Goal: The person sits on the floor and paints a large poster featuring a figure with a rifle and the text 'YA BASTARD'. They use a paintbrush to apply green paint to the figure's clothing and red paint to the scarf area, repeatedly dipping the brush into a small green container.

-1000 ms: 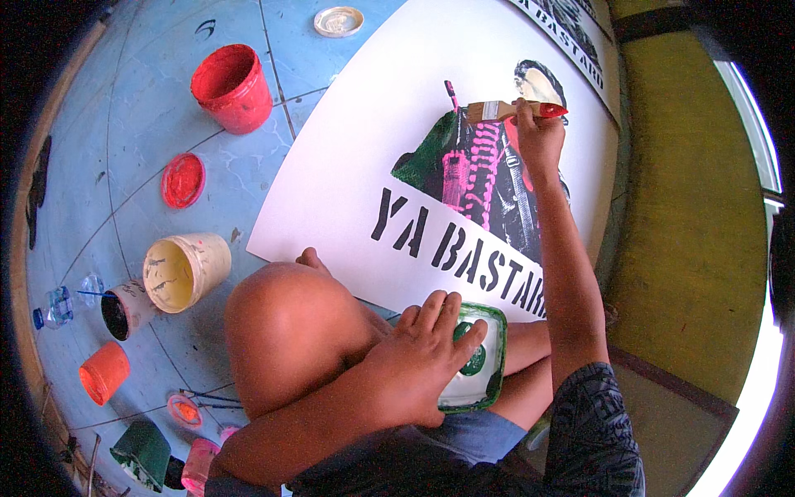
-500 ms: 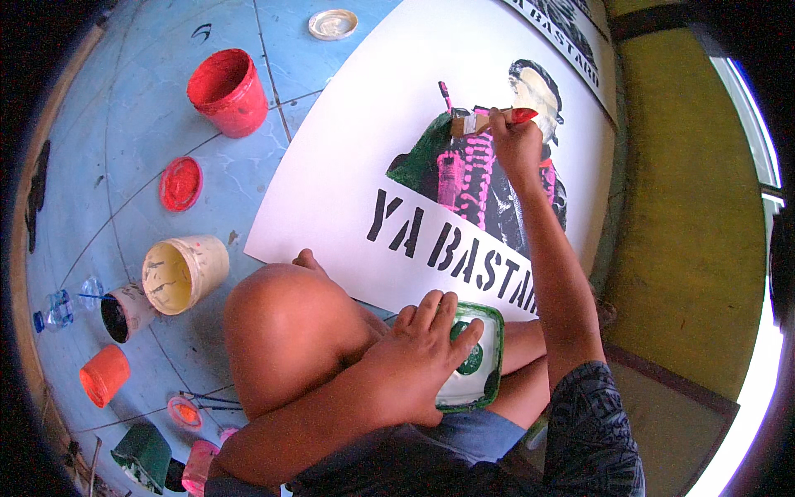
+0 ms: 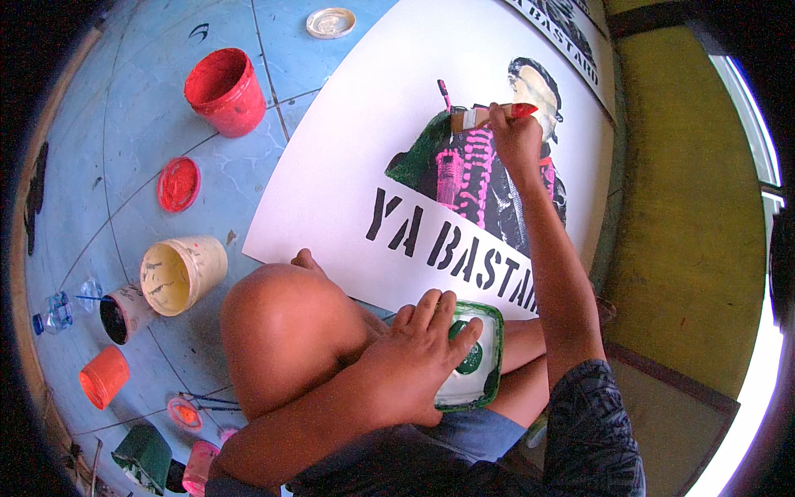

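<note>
My right hand (image 3: 517,141) is closed round a flat paintbrush (image 3: 473,119) with a red-tipped handle. Its bristle end meets the upper edge of a dark green painted patch (image 3: 426,153) on a large white sheet (image 3: 315,182). Beside that patch, the painted figure has pink, black and cream areas, with bold black lettering (image 3: 451,248) below it. Over my lap, my left hand (image 3: 414,352) grips a white, green-rimmed paint lid (image 3: 490,373) by its left side. A blob of green paint (image 3: 470,358) lies on the lid.
On the blue tiled floor (image 3: 108,207) at left stand a red paint pot (image 3: 236,116), a cream pot (image 3: 203,269), an orange cup (image 3: 104,377) and a green tub (image 3: 142,455). A red lid (image 3: 179,184) and white lid (image 3: 330,23) lie nearby. My bent knee (image 3: 286,323) borders the sheet.
My right hand and the brush have shifted very slightly upward along the green patch's upper edge. My left hand and the lid stay in place.
</note>
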A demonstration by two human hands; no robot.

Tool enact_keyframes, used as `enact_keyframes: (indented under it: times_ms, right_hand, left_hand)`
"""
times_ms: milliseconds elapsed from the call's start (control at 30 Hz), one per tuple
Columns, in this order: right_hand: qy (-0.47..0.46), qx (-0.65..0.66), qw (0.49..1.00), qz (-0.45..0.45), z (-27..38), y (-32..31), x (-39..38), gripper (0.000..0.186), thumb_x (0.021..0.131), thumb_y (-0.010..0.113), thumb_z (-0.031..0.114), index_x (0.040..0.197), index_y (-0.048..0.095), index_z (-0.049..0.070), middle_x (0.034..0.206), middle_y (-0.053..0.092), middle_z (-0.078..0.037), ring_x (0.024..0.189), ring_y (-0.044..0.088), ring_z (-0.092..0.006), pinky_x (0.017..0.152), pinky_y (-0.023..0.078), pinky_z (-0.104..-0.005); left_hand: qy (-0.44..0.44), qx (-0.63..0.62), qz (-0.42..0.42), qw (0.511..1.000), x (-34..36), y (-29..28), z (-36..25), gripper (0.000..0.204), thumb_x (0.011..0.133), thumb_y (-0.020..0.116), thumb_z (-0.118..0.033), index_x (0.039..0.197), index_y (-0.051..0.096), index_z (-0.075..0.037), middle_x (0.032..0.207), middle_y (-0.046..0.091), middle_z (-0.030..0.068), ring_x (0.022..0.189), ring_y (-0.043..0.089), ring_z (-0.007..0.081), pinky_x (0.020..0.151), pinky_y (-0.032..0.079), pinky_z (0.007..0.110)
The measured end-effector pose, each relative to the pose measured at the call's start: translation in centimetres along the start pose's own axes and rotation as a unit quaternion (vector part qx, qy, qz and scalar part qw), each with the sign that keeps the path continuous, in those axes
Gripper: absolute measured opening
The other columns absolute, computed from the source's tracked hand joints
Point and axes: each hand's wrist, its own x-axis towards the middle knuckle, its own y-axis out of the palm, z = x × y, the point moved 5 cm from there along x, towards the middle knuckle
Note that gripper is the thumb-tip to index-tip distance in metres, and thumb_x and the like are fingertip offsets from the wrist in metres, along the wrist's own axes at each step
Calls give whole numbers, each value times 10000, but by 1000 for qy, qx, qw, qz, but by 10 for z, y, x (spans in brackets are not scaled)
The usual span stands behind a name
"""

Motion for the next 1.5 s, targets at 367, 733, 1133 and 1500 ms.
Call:
enact_keyframes:
  times_ms: [367,733,1133,1500]
  right_hand:
    - [-23,17,1000,-6,6,-7,-3,293,885,604,265,782,681,3,632,644,-97,576,597,-141,559,459,-324]
    - [-28,61,997,-28,24,-20,-5,280,874,600,250,791,673,-7,684,645,-193,660,668,-275,615,485,-378]
    - [-36,-13,999,25,11,-2,-18,305,896,613,273,817,680,-13,615,633,-78,560,576,-118,528,449,-314]
    - [-37,24,998,43,3,0,-27,176,881,630,171,855,693,8,694,666,-76,636,610,-123,566,469,-305]
  left_hand:
    - [6,-1,-4,1000,0,1,-1,1006,498,820,-265,1346,355,11,1312,345,349,1241,333,454,1002,329,492]
    - [-2,0,-10,1000,-2,2,1,995,510,817,-264,1345,349,8,1298,350,335,1236,338,445,1000,331,492]
    - [0,-17,3,1000,-2,-2,0,999,516,815,-255,1348,333,14,1306,346,347,1250,326,458,1003,329,492]
    - [5,-6,-4,1000,0,4,0,1002,509,815,-265,1348,342,10,1314,335,347,1253,317,460,999,320,499]
